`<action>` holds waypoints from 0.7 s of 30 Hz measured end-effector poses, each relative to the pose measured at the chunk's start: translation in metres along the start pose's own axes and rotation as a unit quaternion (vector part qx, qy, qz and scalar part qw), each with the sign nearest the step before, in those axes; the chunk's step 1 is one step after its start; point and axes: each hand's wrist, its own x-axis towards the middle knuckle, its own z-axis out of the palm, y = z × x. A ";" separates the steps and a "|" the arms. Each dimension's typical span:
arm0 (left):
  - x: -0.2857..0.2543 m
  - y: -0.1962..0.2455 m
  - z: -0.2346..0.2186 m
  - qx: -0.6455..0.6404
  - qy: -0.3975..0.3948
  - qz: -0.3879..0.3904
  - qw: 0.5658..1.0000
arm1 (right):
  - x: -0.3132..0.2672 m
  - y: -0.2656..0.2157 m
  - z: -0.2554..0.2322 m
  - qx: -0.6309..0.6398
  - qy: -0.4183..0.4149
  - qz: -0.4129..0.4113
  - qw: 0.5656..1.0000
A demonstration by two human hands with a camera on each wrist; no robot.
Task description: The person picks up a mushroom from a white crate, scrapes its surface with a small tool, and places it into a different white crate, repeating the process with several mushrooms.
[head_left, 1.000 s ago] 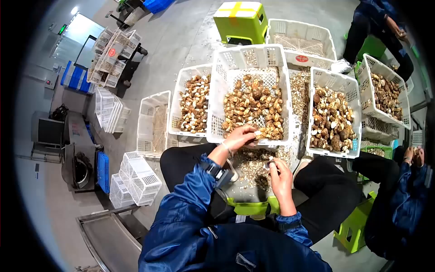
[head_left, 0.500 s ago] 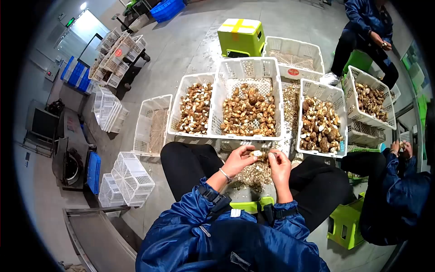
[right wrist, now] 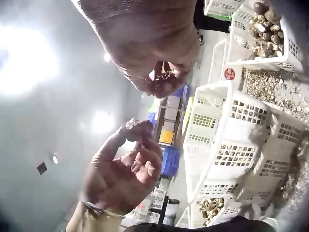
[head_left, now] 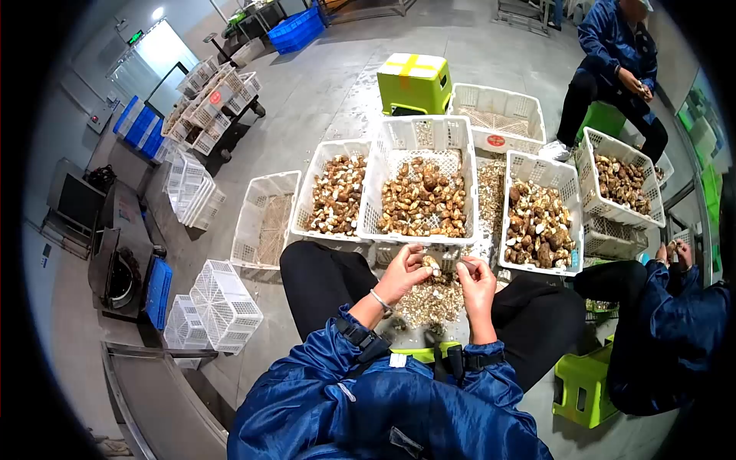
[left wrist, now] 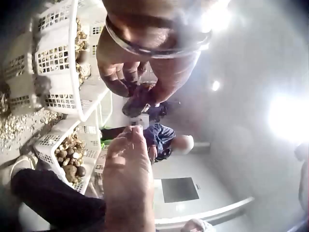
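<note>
In the head view my left hand (head_left: pixel 400 280) holds a mushroom (head_left: pixel 433 265) between thumb and fingers, above the scrap-strewn floor between the knees. The brown mushroom (left wrist: pixel 136 102) shows at the fingertips in the left wrist view. My right hand (head_left: pixel 478 290) is close by on the right, its thumb and fingertips pinched together. Small fibrous bits show between the curled fingers of the right hand (right wrist: pixel 149 48) in the right wrist view; what it pinches I cannot tell. Just ahead stands a tall white crate (head_left: pixel 418 239) with brown mushrooms (head_left: pixel 424 201) in it.
Mushroom-filled white crates flank it, one on the left (head_left: pixel 330 147) and one on the right (head_left: pixel 541 270). Pale trimmings (head_left: pixel 429 307) cover the floor below the hands. A green stool (head_left: pixel 414 80) stands behind the crates. Two other people sit at the right, one farther off (head_left: pixel 613 61).
My left hand has come back from the near edge of the tall crate with a mushroom and met the right hand. The mushroom has since tilted in the fingers. The head view has tipped upward.
</note>
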 end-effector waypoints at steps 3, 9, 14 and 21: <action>0.003 -0.008 -0.011 -0.107 -0.048 -0.064 0.991 | -0.001 -0.004 -0.001 -0.013 -0.013 0.018 1.000; 0.001 0.002 -0.001 -0.045 -0.043 -0.025 0.998 | -0.002 0.004 0.004 -0.151 -0.062 -0.062 0.985; 0.008 0.000 -0.002 0.122 -0.067 0.073 0.988 | -0.004 -0.010 0.006 -0.146 -0.092 -0.026 0.985; 0.010 -0.010 -0.006 0.151 -0.072 0.078 0.983 | -0.003 0.003 0.004 -0.082 -0.089 0.027 0.992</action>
